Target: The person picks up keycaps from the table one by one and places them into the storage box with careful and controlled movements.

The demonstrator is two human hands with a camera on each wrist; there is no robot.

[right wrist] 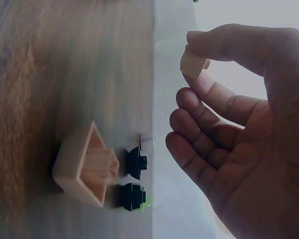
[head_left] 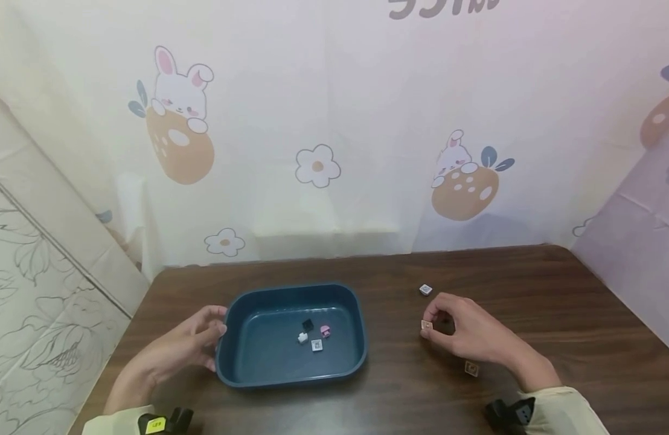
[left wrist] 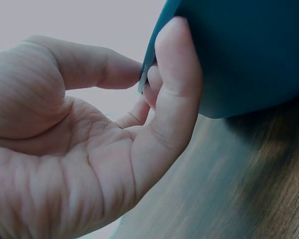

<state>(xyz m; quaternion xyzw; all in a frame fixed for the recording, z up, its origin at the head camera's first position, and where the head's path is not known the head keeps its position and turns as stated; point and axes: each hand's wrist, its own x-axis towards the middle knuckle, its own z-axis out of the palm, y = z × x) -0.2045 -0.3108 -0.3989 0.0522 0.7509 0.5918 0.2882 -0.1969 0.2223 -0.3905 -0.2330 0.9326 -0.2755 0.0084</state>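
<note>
A dark blue plastic tray [head_left: 264, 356] stands on the table. My left hand [head_left: 182, 344] pinches its left rim, thumb on one side and fingers on the other, as the left wrist view shows up close. In the tray lie several small keycaps: a black one [head_left: 308, 325], a pink one [head_left: 326, 331], a white one [head_left: 302, 338] and a pale square one [head_left: 317, 345]. To the right of the tray, my right hand [head_left: 470, 329] holds a beige keycap [right wrist: 193, 63] between thumb and index finger, the other fingers loosely bent.
A white keycap [head_left: 425, 290] lies beyond my right hand, and another beige keycap [right wrist: 84, 169] lies on its side near that wrist. Two black keycaps [right wrist: 134, 163] and a bit of green show farther off in the right wrist view. A patterned curtain [head_left: 367, 151] hangs behind the wooden table [head_left: 410, 399].
</note>
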